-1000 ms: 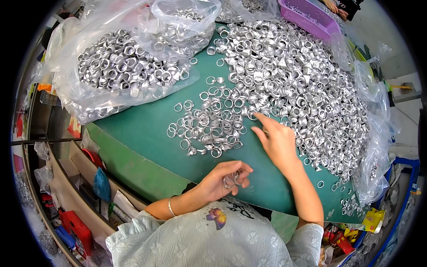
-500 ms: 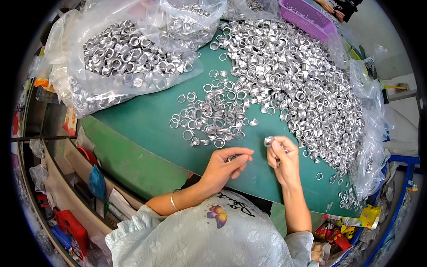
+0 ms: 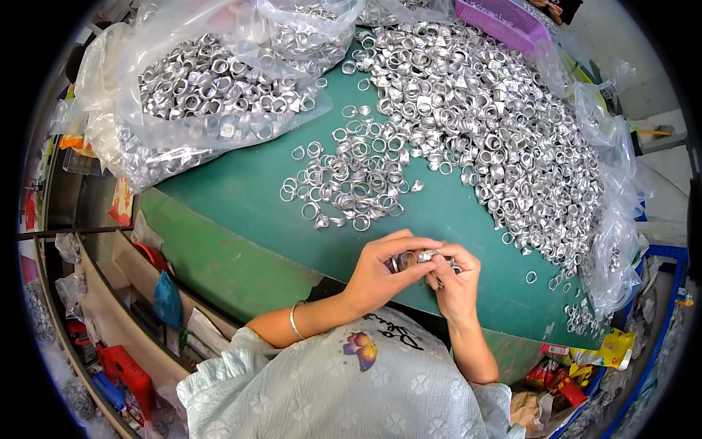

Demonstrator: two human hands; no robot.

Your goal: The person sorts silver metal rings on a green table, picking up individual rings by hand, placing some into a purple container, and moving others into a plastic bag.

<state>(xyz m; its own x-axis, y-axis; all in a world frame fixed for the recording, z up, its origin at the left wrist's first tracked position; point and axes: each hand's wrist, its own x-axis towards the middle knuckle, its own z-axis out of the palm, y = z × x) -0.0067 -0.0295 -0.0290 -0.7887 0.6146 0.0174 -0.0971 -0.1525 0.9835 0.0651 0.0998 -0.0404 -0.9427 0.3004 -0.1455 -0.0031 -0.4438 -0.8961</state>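
My left hand (image 3: 387, 272) is closed around several silver rings (image 3: 401, 261), which show between thumb and fingers. Its fingertips meet those of my right hand (image 3: 455, 282), which is also closed on rings, some visible in its curled fingers. One ring (image 3: 427, 255) sits between the two hands where the thumbs and fingers come together. Beyond them on the green tabletop (image 3: 263, 212) lies a small loose pile of rings (image 3: 351, 179). A much larger heap of rings (image 3: 497, 132) spreads to the right and far side.
A clear plastic bag (image 3: 241, 130) full of chunkier rings stands at the far left, with more bags behind. A purple basket (image 3: 504, 25) is at the far right. Crumpled clear plastic (image 3: 610, 219) lines the right edge. A shelf with a red stool-like object (image 3: 126, 373) is at lower left.
My hands have come together from apart. The right hand has moved down and left to meet the left, and the ring at its fingertips is now between both hands.
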